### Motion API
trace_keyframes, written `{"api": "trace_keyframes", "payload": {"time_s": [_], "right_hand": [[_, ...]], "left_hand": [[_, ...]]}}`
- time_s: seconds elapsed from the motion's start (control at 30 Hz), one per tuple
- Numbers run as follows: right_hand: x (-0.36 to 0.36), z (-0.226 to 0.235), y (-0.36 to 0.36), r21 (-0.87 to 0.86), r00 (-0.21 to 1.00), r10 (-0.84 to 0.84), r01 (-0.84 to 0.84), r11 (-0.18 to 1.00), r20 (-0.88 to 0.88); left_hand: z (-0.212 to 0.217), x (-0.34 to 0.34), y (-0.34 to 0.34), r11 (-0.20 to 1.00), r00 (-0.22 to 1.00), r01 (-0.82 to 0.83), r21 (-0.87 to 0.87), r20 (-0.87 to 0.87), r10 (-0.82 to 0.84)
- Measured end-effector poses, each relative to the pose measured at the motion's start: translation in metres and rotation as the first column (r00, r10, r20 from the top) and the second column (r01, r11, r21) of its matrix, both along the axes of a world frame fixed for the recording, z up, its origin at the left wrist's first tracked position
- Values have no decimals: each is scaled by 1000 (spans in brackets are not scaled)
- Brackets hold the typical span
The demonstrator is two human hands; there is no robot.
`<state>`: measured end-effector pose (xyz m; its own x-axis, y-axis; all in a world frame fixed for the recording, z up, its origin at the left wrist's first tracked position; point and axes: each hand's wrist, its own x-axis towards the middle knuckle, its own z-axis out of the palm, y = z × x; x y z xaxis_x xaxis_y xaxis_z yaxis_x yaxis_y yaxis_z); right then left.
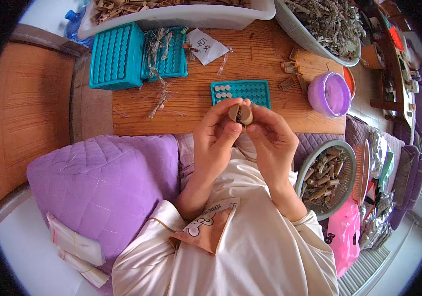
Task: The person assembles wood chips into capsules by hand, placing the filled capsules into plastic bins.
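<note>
Both my hands are raised in front of my chest, just over the table's near edge. Between their fingertips is a small tan cardboard tube (245, 114), its round end facing up and dark bits showing in a gap. My left hand (216, 132) grips it from the left with thumb and fingers, and my right hand (272, 135) pinches it from the right. Right behind my fingers lies a teal tray (264, 101) with round hollows. Several pale round pieces (223, 92) sit in its left part; my hands cover some of its front edge.
Stacked teal trays (117, 56) stand at the far left beside tied wire bundles (160, 47). Behind is a white tub (181, 19) of brown scraps. A purple bowl (314, 93) stands right, a basket (350, 185) of tan tubes nearer me. Dried leaves fill another basket (314, 47).
</note>
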<state>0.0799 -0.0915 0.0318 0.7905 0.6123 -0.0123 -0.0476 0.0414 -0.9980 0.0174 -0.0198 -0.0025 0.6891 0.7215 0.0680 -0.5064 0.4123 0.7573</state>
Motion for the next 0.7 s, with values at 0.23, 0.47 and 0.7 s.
{"api": "trace_keyframes", "payload": {"time_s": [0.23,0.47,0.7], "right_hand": [[4,-13,-3,-159,960,23,22,987,278],[1,-5,0,-391,824,342,-162,906,452],[11,-20,-7,-356,832,305,-141,924,463]], "left_hand": [[6,2,-7,991,994,-61,116,-84,71],[-4,6,-13,952,979,-142,270,-105,176],[-10,17,-16,977,995,-42,211,-83,61]]}}
